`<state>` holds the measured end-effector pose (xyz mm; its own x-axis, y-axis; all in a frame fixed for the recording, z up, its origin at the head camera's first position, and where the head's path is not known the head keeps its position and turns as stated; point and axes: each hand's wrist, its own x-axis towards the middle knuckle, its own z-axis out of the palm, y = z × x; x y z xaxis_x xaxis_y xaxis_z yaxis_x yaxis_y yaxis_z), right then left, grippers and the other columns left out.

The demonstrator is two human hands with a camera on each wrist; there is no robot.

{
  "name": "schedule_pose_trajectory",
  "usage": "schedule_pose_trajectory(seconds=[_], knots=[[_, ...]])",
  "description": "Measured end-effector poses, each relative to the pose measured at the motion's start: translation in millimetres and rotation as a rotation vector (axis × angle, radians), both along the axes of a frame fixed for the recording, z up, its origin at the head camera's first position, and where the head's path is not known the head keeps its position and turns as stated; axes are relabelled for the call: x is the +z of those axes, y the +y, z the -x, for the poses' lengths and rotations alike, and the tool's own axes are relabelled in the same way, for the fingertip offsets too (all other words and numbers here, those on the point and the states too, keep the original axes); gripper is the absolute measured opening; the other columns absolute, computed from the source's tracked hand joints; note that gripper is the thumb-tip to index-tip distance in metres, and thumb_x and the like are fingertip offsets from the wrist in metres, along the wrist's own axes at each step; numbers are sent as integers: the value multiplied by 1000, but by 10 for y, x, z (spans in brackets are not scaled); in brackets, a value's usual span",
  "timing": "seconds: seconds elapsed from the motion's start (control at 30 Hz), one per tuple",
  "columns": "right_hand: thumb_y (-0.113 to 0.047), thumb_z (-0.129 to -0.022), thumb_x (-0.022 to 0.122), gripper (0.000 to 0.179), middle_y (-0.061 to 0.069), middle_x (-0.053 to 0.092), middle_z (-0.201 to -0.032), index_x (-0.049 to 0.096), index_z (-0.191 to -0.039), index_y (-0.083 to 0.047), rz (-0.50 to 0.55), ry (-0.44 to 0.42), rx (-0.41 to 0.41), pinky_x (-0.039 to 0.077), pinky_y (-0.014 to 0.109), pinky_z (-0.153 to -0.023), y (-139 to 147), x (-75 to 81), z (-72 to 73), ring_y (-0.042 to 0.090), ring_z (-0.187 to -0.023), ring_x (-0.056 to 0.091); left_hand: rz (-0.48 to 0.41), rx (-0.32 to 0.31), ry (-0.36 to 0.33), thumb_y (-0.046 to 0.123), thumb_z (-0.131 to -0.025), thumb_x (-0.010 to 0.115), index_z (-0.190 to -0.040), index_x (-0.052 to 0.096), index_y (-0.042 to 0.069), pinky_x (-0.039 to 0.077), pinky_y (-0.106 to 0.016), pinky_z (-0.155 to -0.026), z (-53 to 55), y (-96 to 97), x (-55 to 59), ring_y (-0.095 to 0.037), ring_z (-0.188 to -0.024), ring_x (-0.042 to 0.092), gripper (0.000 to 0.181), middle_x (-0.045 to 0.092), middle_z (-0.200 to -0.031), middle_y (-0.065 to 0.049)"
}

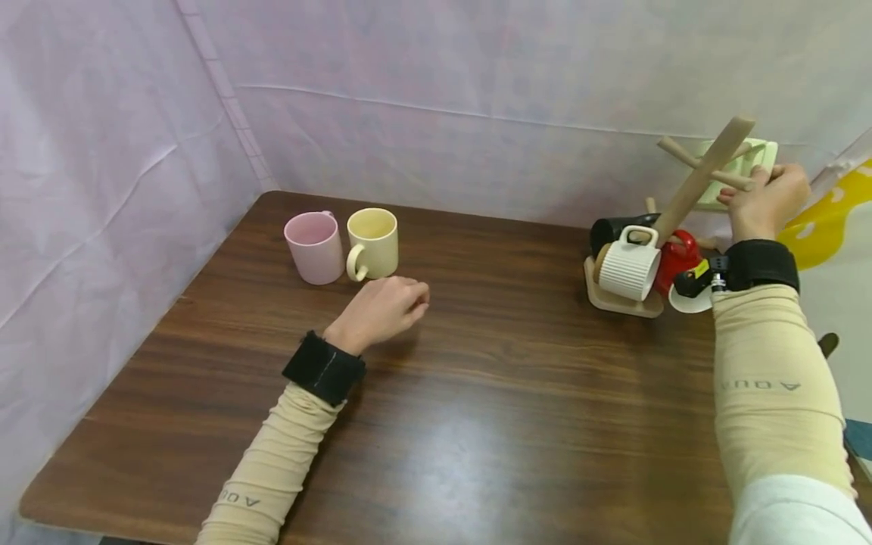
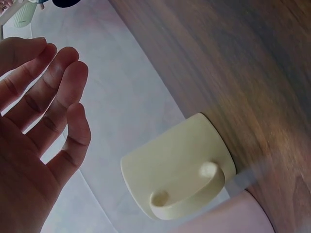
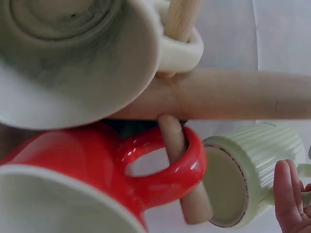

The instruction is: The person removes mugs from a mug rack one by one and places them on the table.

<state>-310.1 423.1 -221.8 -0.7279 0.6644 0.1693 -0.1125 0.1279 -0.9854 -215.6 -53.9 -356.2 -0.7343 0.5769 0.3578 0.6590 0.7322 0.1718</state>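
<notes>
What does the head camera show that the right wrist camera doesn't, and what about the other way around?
Only the head view shows the pink mug, the yellow mug and the left hand.

Only the right wrist view shows the inside bottom of the white mug and the round base of the green mug.

Both show those white and green mugs, the red mug, the wooden rack and the right hand, its fingers at the green mug.

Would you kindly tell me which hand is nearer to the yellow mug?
Left. The left hand is just on the near side of the yellow mug, not touching it; the right hand is far off to the right, holding the green mug beside the wooden rack.
</notes>
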Motion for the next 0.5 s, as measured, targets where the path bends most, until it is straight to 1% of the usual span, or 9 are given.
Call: schedule_pose_trajectory(seconds=[0.03, 0.1, 0.2, 0.37, 0.43, 0.5], knots=[[-13, -105, 52, 14, -5, 56, -70, 52, -91, -12, 23, 12, 3, 48, 16, -44, 8, -9, -14, 3, -42, 60, 0, -3, -2, 11, -93, 70, -90, 69, 9, 53, -34, -64, -2, 3, 0, -15, -70, 63, 4, 69, -84, -1], [-13, -105, 52, 13, -4, 55, -75, 51, -92, -13, 33, 20, -5, 48, 15, -46, 14, -19, -55, 2, -43, 60, -2, -7, 1, 11, -93, 70, -90, 69, 9, 53, -35, -64, 0, 9, -5, -15, -70, 63, 4, 69, -84, -1], [-9, -104, 53, 12, -1, 55, -76, 51, -92, -11, 95, 75, -1, 50, 15, -48, 15, -22, -115, 4, -45, 61, -13, -13, 7, 11, -93, 70, -89, 69, 9, 53, -35, -64, 1, 17, -11, -15, -70, 63, 4, 69, -83, -1], [-3, -103, 53, 12, 4, 55, -70, 49, -93, -7, 261, 219, 15, 52, 18, -50, 21, -42, -202, 9, -47, 61, -30, -21, 19, 10, -92, 70, -89, 69, 9, 53, -35, -64, 6, 17, -37, -16, -70, 63, 4, 69, -82, -1], [-3, -103, 53, 12, 5, 53, -71, 48, -93, -6, 315, 272, 19, 52, 18, -49, 45, -67, -231, 10, -47, 58, -33, -25, 22, 10, -92, 70, -88, 69, 9, 53, -35, -64, 8, 17, -47, -16, -70, 63, 4, 68, -82, -1], [-3, -104, 52, 12, 5, 50, -75, 46, -94, -6, 376, 321, 29, 48, 16, -48, 77, -97, -258, 9, -50, 53, -34, -28, 27, 10, -92, 70, -89, 68, 9, 53, -36, -64, 10, 20, -50, -16, -70, 64, 4, 69, -82, -2]])
